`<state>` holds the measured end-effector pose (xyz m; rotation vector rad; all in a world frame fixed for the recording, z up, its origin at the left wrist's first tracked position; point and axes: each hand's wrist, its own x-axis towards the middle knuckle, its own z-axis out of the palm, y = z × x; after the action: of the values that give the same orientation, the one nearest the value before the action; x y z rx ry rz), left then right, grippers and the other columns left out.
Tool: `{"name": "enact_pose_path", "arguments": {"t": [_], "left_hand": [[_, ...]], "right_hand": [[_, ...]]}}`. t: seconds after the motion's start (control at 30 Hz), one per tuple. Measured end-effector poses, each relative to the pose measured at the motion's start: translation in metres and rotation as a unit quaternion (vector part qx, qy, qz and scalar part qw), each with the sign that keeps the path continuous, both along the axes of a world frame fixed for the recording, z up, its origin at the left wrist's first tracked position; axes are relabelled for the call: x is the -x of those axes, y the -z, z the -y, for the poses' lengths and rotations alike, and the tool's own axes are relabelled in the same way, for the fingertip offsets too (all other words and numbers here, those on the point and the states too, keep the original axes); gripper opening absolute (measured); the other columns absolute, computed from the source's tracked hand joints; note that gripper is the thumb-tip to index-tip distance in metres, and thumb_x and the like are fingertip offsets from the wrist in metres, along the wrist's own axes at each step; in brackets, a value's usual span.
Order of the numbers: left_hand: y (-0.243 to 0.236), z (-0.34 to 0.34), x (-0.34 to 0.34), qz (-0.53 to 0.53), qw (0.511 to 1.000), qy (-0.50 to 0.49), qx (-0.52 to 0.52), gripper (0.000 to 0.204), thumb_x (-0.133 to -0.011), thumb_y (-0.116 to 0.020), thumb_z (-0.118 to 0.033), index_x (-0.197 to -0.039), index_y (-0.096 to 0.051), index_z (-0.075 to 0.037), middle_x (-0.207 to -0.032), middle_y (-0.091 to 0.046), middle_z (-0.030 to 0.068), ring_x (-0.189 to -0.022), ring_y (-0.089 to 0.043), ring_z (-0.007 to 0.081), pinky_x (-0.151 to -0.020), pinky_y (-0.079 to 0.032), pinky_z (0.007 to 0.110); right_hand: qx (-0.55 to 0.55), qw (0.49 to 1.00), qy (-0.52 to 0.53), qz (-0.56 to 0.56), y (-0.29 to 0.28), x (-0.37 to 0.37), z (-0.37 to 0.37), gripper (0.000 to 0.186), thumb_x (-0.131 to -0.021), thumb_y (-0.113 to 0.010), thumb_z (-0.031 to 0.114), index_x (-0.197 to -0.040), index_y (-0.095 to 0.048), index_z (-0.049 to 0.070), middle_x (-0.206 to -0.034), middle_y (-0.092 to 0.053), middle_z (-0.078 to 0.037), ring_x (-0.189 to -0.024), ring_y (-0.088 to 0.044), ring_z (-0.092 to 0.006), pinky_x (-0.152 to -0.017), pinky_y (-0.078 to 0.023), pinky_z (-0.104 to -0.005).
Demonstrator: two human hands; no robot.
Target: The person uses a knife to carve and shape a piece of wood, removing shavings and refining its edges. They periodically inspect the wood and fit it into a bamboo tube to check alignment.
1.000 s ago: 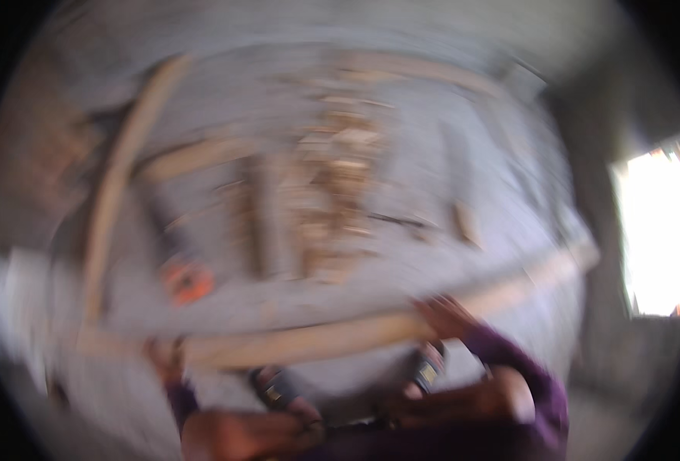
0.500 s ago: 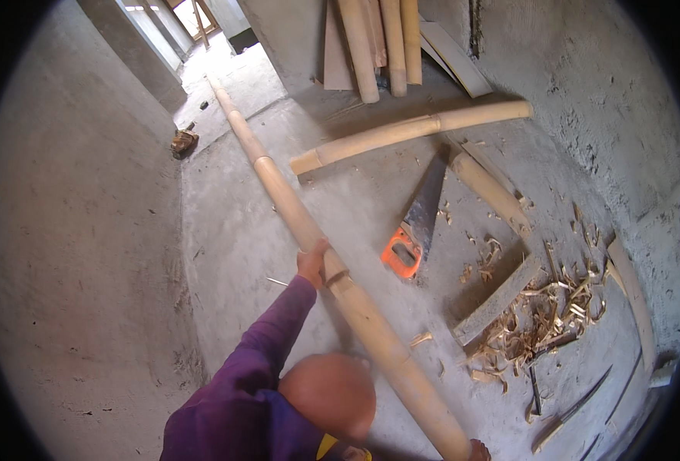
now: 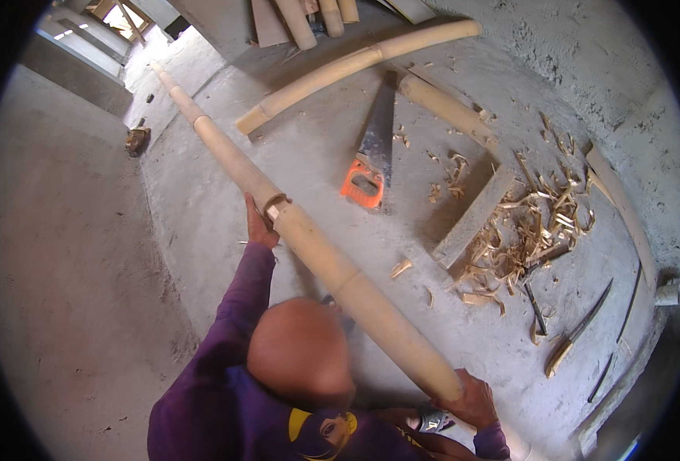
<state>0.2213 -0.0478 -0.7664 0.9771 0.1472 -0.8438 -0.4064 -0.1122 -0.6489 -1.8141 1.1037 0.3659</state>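
A long bamboo pole (image 3: 325, 257) runs diagonally from the far left doorway to the lower right. My left hand (image 3: 260, 226) is closed on its left side, beside a joint where a gap shows a paler inner piece; part of its fingers is hidden by the pole. At the pole's near end, my right hand (image 3: 471, 399) grips it with fingers wrapped round. A handsaw (image 3: 372, 146) with an orange handle lies on the floor to the right of the pole, touched by neither hand.
A curved bamboo length (image 3: 355, 67) and a shorter bamboo piece (image 3: 447, 109) lie beyond. On the right are a rectangular block (image 3: 474, 217), a heap of shavings (image 3: 536, 230) and a curved knife (image 3: 578, 330). More poles (image 3: 295, 23) lean at the back. A wall (image 3: 56, 253) borders the left.
The gap at the pole's joint has widened, baring the pale inner piece. My right hand has come further into view at the near end. The whole view has shifted.
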Motion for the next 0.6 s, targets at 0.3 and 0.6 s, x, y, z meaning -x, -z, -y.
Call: {"name": "enact_pose_path", "arguments": {"t": [0.3, 0.6], "left_hand": [[-0.009, 0.013, -0.009, 0.051, 0.997, -0.027, -0.051, 0.074, -0.098, -0.062, -0.060, -0.144, -0.045, -0.005, -0.123, -0.061, 0.0175, -0.107, -0.064, 0.0361, -0.094, -0.056, 0.053], [-0.019, 0.005, -0.034, 0.045, 0.995, -0.017, -0.082, 0.069, -0.095, -0.072, -0.053, -0.141, -0.048, -0.007, -0.121, -0.062, 0.0179, -0.109, -0.065, 0.0365, -0.095, -0.055, 0.054]], "right_hand": [[-0.265, 0.961, 0.008, 0.076, 0.020, -0.007, -0.003, 0.067, -0.082, -0.081, 0.047, -0.130, -0.064, 0.003, -0.116, -0.073, -0.020, -0.108, -0.070, -0.0318, -0.096, -0.052, -0.0406], [-0.329, 0.943, -0.003, 0.048, 0.013, -0.019, -0.003, 0.071, -0.081, -0.082, 0.040, -0.135, -0.059, 0.000, -0.120, -0.071, -0.017, -0.113, -0.067, -0.0271, -0.099, -0.051, -0.0380]]}}
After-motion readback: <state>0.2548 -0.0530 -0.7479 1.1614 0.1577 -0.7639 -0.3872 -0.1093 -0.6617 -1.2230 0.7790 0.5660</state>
